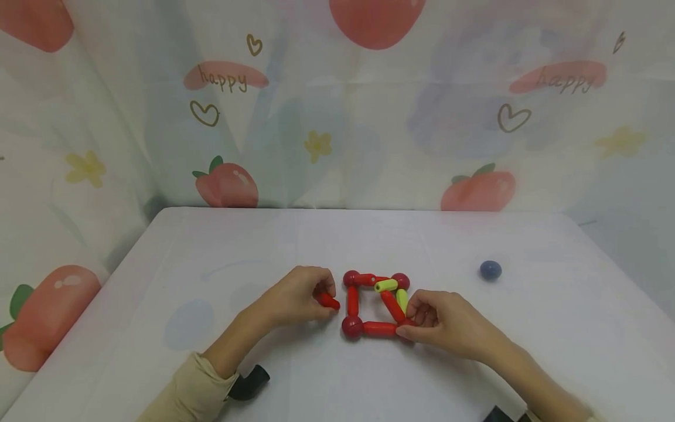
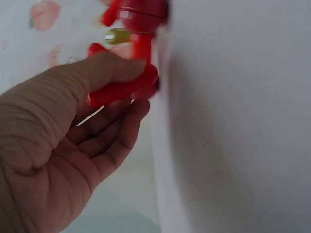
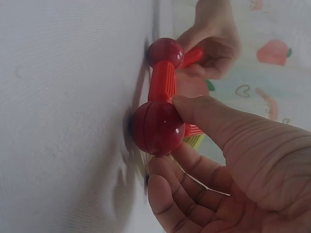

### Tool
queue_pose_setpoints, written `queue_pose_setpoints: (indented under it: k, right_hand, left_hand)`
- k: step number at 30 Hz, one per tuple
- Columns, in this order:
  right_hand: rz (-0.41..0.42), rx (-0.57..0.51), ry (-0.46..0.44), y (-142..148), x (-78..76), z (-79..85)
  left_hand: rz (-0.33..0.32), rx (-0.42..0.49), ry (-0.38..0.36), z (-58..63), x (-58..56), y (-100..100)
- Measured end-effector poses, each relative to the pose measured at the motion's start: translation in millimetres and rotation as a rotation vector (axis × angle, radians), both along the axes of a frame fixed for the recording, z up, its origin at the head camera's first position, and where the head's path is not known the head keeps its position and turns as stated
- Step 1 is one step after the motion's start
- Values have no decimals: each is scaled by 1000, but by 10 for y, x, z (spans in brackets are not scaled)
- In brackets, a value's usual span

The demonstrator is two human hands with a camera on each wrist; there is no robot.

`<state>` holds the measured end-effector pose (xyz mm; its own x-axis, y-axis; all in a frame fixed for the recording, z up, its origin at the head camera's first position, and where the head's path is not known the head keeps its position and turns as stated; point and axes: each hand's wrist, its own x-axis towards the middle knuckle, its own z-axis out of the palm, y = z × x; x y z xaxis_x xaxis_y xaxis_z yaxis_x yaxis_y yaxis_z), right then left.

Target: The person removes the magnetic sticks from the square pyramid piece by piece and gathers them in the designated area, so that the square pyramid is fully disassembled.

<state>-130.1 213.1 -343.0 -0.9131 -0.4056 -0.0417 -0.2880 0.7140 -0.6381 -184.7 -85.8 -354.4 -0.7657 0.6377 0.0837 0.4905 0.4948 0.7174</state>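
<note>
Red rods and dark red balls form a four-sided frame on the table, its near-left ball (image 1: 352, 327) and near red rod (image 1: 379, 329) facing me. My left hand (image 1: 308, 296) pinches a loose red rod (image 2: 119, 90) between thumb and fingers, just left of the frame and apart from it in the head view. The near-right corner ball (image 3: 158, 128) is held by my right hand (image 1: 448, 319), thumb on one side and fingertips on the other. A yellow-green rod (image 1: 386, 285) lies by the far-right ball (image 1: 401, 281); a second yellow-green rod (image 1: 402, 300) runs along the right side, partly hidden.
On the white table (image 1: 253, 246), a blue ball (image 1: 490, 270) sits at the back right, away from the frame. A patterned cloth (image 1: 364, 117) hangs behind the table's far edge. Black wrist gear (image 1: 249, 383) shows below my left sleeve.
</note>
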Motion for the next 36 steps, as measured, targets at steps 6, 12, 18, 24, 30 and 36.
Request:
queue_pose_setpoints:
  k: [6,12,18,24,30,36]
  right_hand:
    - [0,-5,-7,-4,-5,-5]
    - [3,-6,-5,-6,-9,-13]
    - [6,-19,-20,-18,-15,-18]
    - [6,-14,-7,-13,-16,2]
    - [10,-13,9,1,-18,10]
    - [-1,-13,-12,5,-9,-1]
  left_hand:
    - [21,1,22,-50,-43,-59]
    - [66,118,0,-30,-120,-203]
    - [121,222,-49,-8,-196,-390]
    - [220,234,-64,4,-333,-644]
    - [299,242,-106,-4,-513,-991]
    - [369,197,-123,-50,-670,-1247]
